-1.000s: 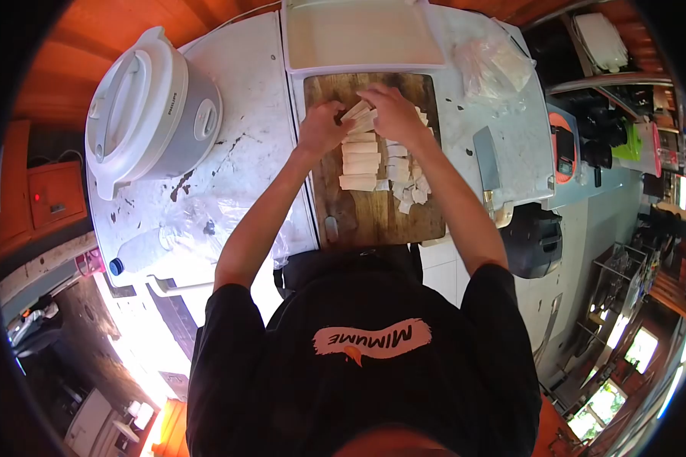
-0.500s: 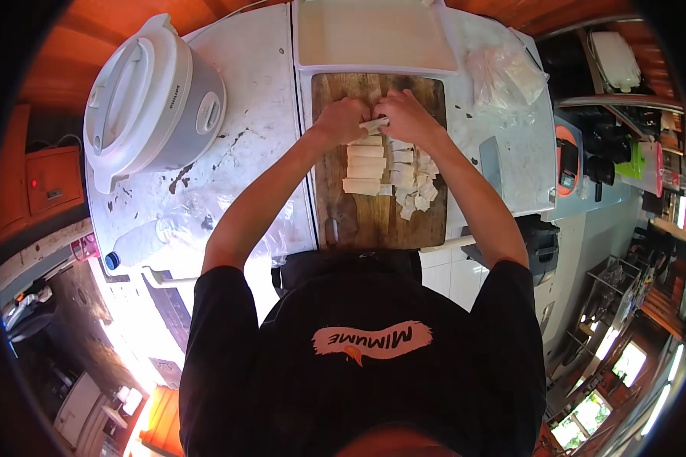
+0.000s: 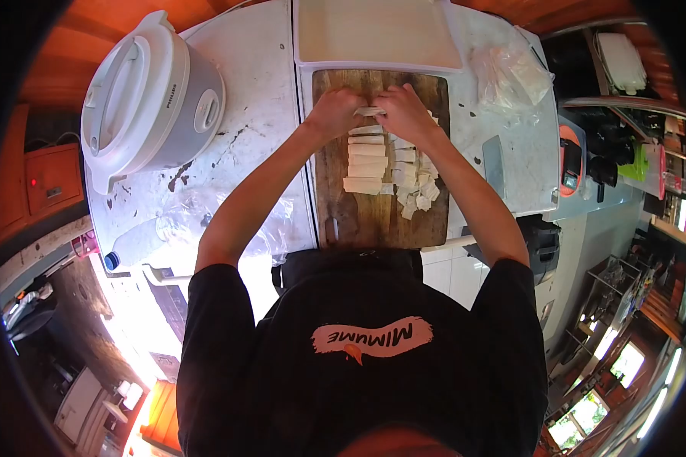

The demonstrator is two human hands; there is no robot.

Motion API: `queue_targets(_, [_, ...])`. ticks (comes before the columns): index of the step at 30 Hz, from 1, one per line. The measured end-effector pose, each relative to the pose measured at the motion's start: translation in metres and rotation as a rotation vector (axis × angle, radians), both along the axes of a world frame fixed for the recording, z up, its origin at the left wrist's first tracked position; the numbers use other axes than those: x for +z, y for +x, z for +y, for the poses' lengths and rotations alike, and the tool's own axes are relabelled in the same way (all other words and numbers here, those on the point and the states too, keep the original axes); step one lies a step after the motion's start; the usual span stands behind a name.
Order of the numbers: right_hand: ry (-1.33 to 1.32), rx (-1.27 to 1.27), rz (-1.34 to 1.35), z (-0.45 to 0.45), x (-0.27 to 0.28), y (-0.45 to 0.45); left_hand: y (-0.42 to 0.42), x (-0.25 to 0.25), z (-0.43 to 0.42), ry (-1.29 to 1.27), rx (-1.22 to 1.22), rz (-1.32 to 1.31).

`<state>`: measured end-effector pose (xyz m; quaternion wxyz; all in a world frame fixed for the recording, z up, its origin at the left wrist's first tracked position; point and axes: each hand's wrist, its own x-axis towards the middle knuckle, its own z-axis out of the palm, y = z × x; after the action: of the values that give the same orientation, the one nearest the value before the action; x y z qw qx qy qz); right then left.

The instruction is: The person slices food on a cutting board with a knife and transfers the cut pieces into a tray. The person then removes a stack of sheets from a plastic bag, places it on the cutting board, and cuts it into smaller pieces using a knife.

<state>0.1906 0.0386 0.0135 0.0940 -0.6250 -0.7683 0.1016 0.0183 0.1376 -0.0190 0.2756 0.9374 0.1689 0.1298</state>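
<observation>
Between them, my left hand and my right hand hold a pale rolled strip by its two ends, fingers closed. Both are over the far part of a wooden cutting board. Just below the hands, several pale rolls lie in a column on the board. To their right is a column of smaller, uneven pale pieces, partly behind my right hand and forearm.
A white rice cooker stands at left, above a clear plastic bottle and plastic wrap. Behind the board is a white tray. A plastic bag and a wide blade lie at right.
My hands have come together around the rolled strip, which has turned from slanting to nearly level. Both hands are slightly farther up the board than half a second ago.
</observation>
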Motion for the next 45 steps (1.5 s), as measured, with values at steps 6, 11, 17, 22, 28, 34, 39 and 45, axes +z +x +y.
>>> queue_targets(6, [-0.204,0.011,0.185,0.000,0.011,0.007,-0.012,0.015,-0.003,-0.344,0.053,0.108])
queue_targets(11, [-0.097,-0.016,0.176,0.000,0.006,0.002,-0.011,0.011,-0.003,-0.202,0.104,0.117])
queue_targets(17, [-0.117,0.001,0.104,0.002,0.005,0.003,-0.008,0.015,0.001,-0.173,0.050,0.094])
queue_targets(22, [0.031,-0.224,0.373,-0.002,0.010,0.006,-0.012,0.019,0.009,-0.456,0.233,0.054])
queue_targets(28, [-0.061,0.060,0.031,-0.013,0.009,-0.001,-0.019,0.019,0.003,-0.234,0.275,0.033])
queue_targets(34, [-0.119,-0.014,0.153,-0.007,0.009,0.001,-0.021,0.011,0.002,-0.110,0.245,0.000])
queue_targets(39, [-0.232,-0.097,0.518,-0.009,0.019,0.002,-0.022,0.012,0.004,-0.152,0.252,0.006])
queue_targets(45, [-0.265,0.050,0.418,-0.021,0.012,0.000,-0.020,0.003,0.005,-0.153,0.240,-0.020])
